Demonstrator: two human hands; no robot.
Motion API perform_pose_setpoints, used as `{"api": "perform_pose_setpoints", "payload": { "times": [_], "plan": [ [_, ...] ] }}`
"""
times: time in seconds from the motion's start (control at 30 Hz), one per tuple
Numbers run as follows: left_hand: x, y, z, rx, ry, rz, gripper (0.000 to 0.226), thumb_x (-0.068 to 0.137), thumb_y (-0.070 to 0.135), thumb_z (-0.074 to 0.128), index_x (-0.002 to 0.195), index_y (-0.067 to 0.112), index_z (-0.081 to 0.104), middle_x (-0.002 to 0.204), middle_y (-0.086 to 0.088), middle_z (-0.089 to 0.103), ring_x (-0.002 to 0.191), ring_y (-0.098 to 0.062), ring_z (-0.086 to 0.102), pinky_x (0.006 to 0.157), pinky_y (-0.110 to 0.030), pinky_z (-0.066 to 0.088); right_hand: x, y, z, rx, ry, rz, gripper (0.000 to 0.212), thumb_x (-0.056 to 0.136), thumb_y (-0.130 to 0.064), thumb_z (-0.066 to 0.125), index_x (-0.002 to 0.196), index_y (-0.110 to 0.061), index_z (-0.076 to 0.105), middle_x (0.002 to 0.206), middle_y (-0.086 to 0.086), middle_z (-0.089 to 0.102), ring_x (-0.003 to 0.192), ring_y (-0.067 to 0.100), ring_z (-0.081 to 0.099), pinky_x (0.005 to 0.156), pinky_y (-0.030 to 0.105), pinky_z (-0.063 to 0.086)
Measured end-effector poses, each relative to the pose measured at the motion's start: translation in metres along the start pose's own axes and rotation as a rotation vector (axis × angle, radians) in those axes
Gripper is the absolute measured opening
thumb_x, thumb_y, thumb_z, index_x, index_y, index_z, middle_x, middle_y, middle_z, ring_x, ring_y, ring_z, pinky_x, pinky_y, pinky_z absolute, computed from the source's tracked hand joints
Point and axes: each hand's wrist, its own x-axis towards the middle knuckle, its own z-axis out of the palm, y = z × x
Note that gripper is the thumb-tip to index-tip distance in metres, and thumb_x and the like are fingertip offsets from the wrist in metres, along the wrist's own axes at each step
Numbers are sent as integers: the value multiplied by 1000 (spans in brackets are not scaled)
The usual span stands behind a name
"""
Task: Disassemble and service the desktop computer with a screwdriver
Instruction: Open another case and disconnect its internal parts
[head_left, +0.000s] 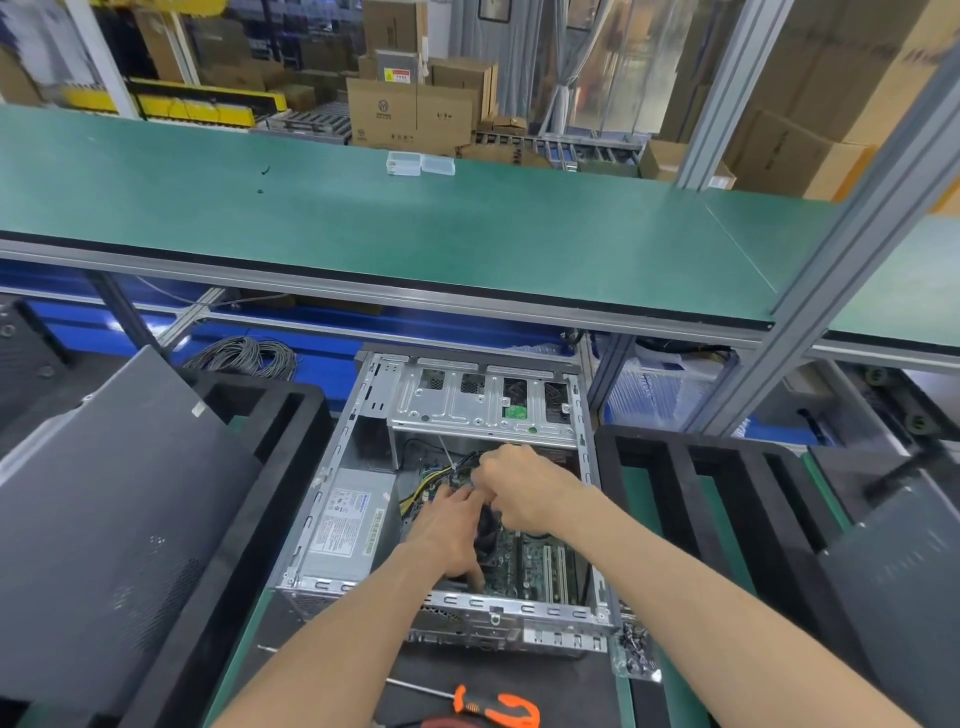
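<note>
An open desktop computer case (363, 431) lies on its side in front of me, with the grey power supply (345, 525) at its left and the motherboard (540, 564) at its right. Both hands are inside it. My left hand (447, 535) rests flat on the board over the black fan, fingers spread toward a bundle of yellow and black cables (434, 480). My right hand (519, 488) is closed, pinching something small among those cables; what it grips is hidden. An orange-and-black screwdriver (478, 704) lies untouched on the black mat near me.
A removed dark side panel (109, 519) leans at the left, on a black foam tray (270, 415). Another foam tray (691, 488) and dark panel (904, 571) stand at the right. A small bag of screws (635, 649) lies by the case's near right corner. A green shelf (415, 228) hangs overhead.
</note>
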Motion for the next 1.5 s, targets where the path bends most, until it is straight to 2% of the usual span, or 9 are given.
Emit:
{"api": "perform_pose_setpoints", "payload": {
  "times": [0.17, 0.23, 0.33, 0.57, 0.7, 0.8, 0.87, 1.1, 1.5],
  "plan": [
    [0, 1, -2, -4, 9, -12, 112, 54, 49, 94, 143, 16, 35, 146, -2, 43, 134, -30, 33, 109, -45, 39, -10, 29, -5, 144, -27, 35, 23, 78, 9, 60, 76, -13, 66, 93, -2, 54, 90, 23, 61, 72, 35, 52],
    [0, 1, -2, 0, 9, -11, 112, 54, 49, 94, 143, 16, 35, 147, -3, 42, 133, -30, 33, 109, -45, 40, -12, 29, 1, 244, 38, 153, 12, 83, -10, 69, 94, -12, 66, 98, 3, 59, 92, 25, 63, 75, 37, 54],
    [1, 1, -2, -6, 10, -14, 113, 54, 49, 94, 144, 15, 34, 147, -3, 42, 133, -30, 33, 108, -45, 40, -4, 21, 8, 228, 109, 415, 45, 95, -50, 58, 74, -12, 51, 76, 4, 49, 75, 30, 55, 64, 35, 44],
    [2, 0, 0, -2, 2, -4, 117, 51, 51, 95, 145, 17, 34, 147, -1, 43, 137, -31, 30, 112, -45, 37, 4, 3, 7, 62, 25, 194, 13, 99, -17, 56, 105, -6, 56, 92, 13, 45, 93, 38, 57, 67, 39, 37],
    [1, 1, -2, -12, -3, -7, 111, 50, 51, 95, 138, 16, 38, 143, -3, 46, 134, -31, 33, 109, -45, 40, -4, 9, -3, -4, -22, 90, 17, 95, -14, 61, 81, -11, 53, 74, 5, 37, 82, 36, 58, 62, 38, 44],
    [1, 1, -3, -6, 0, -3, 105, 50, 51, 95, 133, 15, 41, 138, -4, 49, 129, -30, 37, 105, -43, 43, -5, 17, -7, -4, -36, 38, 24, 89, -3, 58, 66, -9, 58, 72, 8, 54, 83, 33, 64, 72, 44, 56],
    [1, 1, -4, -5, -2, -5, 104, 51, 50, 95, 133, 15, 42, 137, -4, 50, 128, -29, 37, 104, -41, 42, -6, 18, -6, 26, -31, 1, 22, 89, 0, 58, 86, -9, 77, 94, 8, 68, 93, 27, 64, 81, 41, 56],
    [1, 2, -4, -13, 5, 0, 105, 52, 48, 95, 136, 14, 42, 140, -5, 50, 128, -30, 38, 104, -41, 42, -24, 30, 11, 274, 80, 230, 24, 91, -12, 66, 114, -10, 73, 111, 9, 69, 98, 26, 64, 83, 33, 53],
    [0, 2, -4, -20, 5, 16, 97, 53, 50, 94, 129, 17, 44, 133, -3, 52, 124, -27, 39, 103, -39, 42, -41, 9, 13, 244, 32, 235, 12, 82, -13, 61, 91, -14, 68, 93, 7, 56, 99, 31, 51, 79, 38, 52]
  ]
}}
